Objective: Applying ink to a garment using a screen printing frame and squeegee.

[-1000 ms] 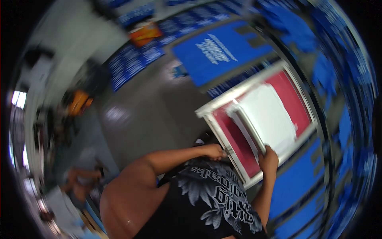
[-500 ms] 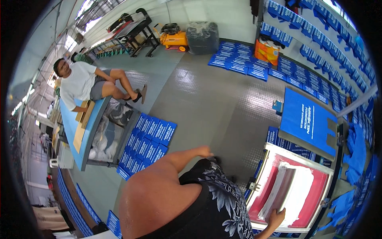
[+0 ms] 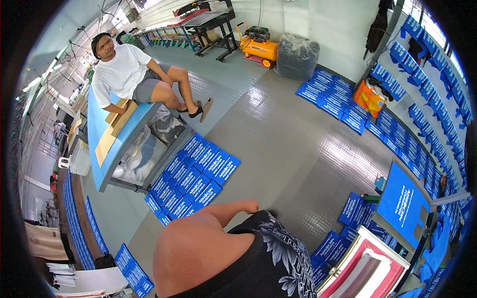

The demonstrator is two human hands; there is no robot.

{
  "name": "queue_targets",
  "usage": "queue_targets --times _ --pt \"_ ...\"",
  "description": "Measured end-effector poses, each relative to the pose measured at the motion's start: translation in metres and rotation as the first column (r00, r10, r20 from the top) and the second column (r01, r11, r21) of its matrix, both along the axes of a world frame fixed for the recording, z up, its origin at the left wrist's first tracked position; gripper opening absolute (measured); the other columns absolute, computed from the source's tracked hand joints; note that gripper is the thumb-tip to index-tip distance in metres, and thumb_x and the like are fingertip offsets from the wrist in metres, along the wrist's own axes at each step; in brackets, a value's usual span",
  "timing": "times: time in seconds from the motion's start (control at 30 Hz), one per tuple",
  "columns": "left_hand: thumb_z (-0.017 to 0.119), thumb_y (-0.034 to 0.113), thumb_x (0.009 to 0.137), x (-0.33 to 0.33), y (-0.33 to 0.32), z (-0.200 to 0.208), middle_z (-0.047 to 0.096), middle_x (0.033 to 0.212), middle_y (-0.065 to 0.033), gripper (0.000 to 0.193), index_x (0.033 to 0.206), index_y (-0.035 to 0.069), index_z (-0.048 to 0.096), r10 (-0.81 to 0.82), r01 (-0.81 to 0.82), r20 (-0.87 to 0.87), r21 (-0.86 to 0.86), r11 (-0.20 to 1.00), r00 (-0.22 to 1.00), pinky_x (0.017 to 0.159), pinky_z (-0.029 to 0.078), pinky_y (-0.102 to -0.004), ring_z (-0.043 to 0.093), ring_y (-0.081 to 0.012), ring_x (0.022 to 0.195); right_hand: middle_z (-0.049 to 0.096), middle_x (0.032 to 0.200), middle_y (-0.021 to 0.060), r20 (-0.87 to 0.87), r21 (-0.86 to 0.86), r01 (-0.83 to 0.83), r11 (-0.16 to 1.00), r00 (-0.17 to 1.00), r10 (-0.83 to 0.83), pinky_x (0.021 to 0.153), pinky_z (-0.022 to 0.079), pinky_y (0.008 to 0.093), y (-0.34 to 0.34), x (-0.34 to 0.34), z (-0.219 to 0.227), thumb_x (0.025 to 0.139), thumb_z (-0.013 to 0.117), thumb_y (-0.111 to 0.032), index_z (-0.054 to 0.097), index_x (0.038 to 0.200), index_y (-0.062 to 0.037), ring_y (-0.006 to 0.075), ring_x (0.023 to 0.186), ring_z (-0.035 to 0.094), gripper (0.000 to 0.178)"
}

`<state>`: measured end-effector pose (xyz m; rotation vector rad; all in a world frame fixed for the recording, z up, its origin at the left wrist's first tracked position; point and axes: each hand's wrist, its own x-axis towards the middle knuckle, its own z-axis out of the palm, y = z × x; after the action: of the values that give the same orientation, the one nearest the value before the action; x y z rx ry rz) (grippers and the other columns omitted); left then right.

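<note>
My left hand (image 3: 252,206) is curled closed beside my waist, with nothing visible in it. My right hand is out of view. At the lower right lies a screen-printing frame (image 3: 391,245) with a pinkish-red mesh, cut off by the lower edge. White ink (image 3: 378,276) spreads over its middle, and beside it runs a long greyish strip like a squeegee. Just beyond the frame, a blue fabric bag (image 3: 403,207) with white print lies flat on a board.
A person (image 3: 126,72) in a white shirt sits on a blue-topped table (image 3: 97,144) at the left. Printed blue bags (image 3: 191,174) cover parts of the floor; more hang in rows (image 3: 407,62) at the right. An orange compressor (image 3: 261,49) stands by the far wall.
The view has turned left, so the printing frame has slid toward the lower right. My right hand, which was at the squeegee on the frame, has left the view. My left hand stays by my waist.
</note>
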<state>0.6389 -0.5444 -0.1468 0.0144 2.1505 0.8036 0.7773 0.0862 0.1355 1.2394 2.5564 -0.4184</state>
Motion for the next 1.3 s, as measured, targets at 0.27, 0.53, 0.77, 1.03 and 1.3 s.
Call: queue_targets --times 0.27,0.53,0.77,1.03,1.3 --pt "0.058 0.043 0.081 -0.062 -0.092 0.038 0.065 0.073 -0.0182 0.042 0.081 0.002 0.068 0.179 -0.190 -0.135 -0.071 0.979 0.975 0.068 0.048 -0.0452 0.063 -0.0335 0.071 0.058 0.113 0.0273 -0.010 0.024 0.037 0.999 0.999 -0.037 0.094 0.041 0.0397 0.018 0.016 -0.034 0.073 0.068 -0.039 0.050 0.122 0.0079 0.0379 0.105 0.057 0.070" --pt "0.063 0.026 0.078 -0.039 -0.088 -0.011 0.062 0.072 -0.0139 0.021 0.089 0.009 0.065 -0.340 0.340 -0.064 -0.005 0.940 0.938 0.057 0.049 -0.0442 0.062 -0.0304 0.066 0.059 0.104 0.0314 -0.143 0.144 0.019 0.989 0.990 0.002 0.085 0.046 0.0459 0.008 0.063 -0.039 0.073 0.064 -0.029 0.057 0.109 0.0063 0.0453 0.100 0.056 0.051" --pt "0.063 0.030 0.083 -0.045 0.051 0.040 0.059 0.066 -0.0056 0.026 0.082 0.004 0.063 -0.084 0.084 0.167 0.007 0.996 0.982 0.047 0.043 -0.0275 0.055 -0.0132 0.052 0.065 0.092 0.0204 -0.315 0.085 0.313 0.946 0.909 -0.272 0.078 0.048 0.0424 -0.037 0.059 -0.022 0.069 0.070 -0.031 0.066 0.099 -0.0071 0.0369 0.089 0.063 0.039" --pt "0.061 0.029 0.088 -0.153 0.275 0.166 0.055 0.071 -0.0004 0.029 0.090 0.001 0.063 -0.242 0.337 -0.317 0.292 0.895 0.917 0.062 0.042 -0.0257 0.051 -0.0102 0.067 0.066 0.074 0.0120 -0.669 -0.253 0.483 0.838 0.539 -0.512 0.065 0.050 0.0313 -0.049 0.089 -0.070 0.065 0.078 -0.018 0.064 0.096 0.0006 0.0205 0.068 0.064 0.039" --pt "0.063 0.038 0.086 -0.236 0.482 0.192 0.062 0.080 -0.0058 0.038 0.101 0.002 0.064 -0.379 0.655 -0.647 0.254 0.711 0.662 0.069 0.046 -0.0275 0.056 -0.0133 0.073 0.048 0.128 0.0164 -0.768 -0.123 0.552 0.824 0.473 -0.432 0.097 0.038 0.0407 -0.031 0.089 -0.100 0.057 0.083 -0.021 0.068 0.093 -0.0064 0.0331 0.118 0.044 0.042"
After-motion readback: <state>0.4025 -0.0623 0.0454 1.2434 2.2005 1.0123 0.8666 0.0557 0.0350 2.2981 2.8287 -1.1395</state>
